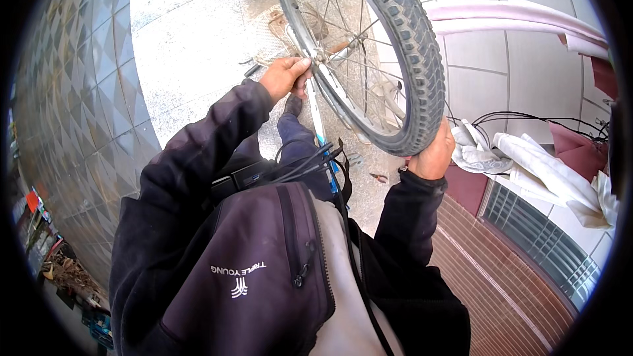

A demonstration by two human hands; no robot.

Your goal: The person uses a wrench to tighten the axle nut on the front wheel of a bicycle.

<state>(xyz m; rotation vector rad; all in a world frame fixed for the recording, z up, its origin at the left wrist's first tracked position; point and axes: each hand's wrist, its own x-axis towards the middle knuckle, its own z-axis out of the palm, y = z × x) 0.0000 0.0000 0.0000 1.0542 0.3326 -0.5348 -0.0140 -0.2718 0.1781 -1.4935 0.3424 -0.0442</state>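
Note:
A bicycle wheel with a knobby black tyre (422, 59) and thin metal spokes stands raised in front of me, leaning to the right. My left hand (288, 77) is closed near the hub end (318, 56), thumb and fingers pinched together. What lies between those fingertips is too small to make out. Down from that spot runs a white and blue bicycle frame tube (316, 113), partly behind the wheel rim. Around the lower right of the tyre my right hand (435, 151) is wrapped, its fingers mostly hidden behind the rubber.
Pliers (379, 177) lie on the floor beyond my right forearm. Black cables (521, 115) and white cloths (547, 171) are heaped at the right, near a pink roll (514, 14). Brown striped matting (491, 277) lies at lower right; a patterned tile wall (86, 86) rises at left.

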